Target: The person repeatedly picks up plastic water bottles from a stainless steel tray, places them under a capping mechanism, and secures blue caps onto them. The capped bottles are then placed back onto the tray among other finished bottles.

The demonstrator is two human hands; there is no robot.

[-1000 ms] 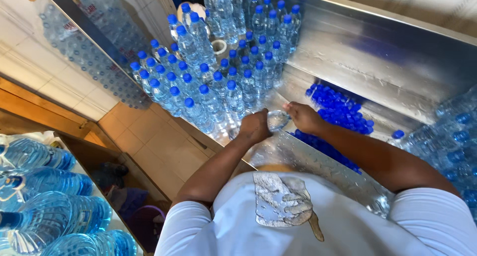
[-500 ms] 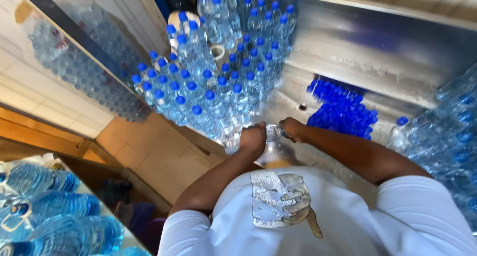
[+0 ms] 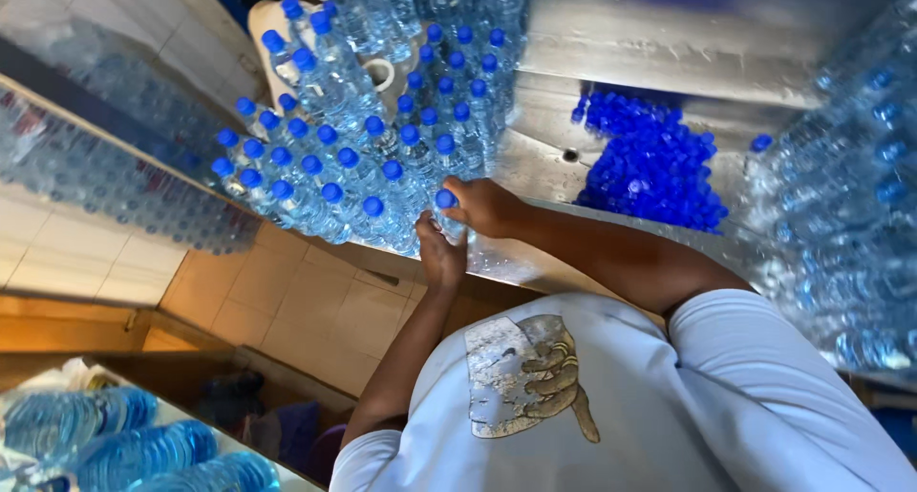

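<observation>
Seen from above, at the near edge of a metal table [image 3: 669, 43]; left hand [image 3: 441, 255] wrapped around the body of a clear plastic bottle [image 3: 449, 226], right hand [image 3: 485, 205] clasped at its top, fingers [image 3: 458, 188] curled about the blue cap [image 3: 445, 198]; bottle upright, just beside a crowd of capped bottles [image 3: 363, 139] standing in rows; a heap of loose blue caps [image 3: 650, 162] lying to the right, apart from both hands; more bottles [image 3: 841, 215] stacked at far right; tiled floor [image 3: 287, 291] below.

clear glossy plastic bottles [image 3: 353, 167], brushed metal table [image 3: 650, 43]
</observation>
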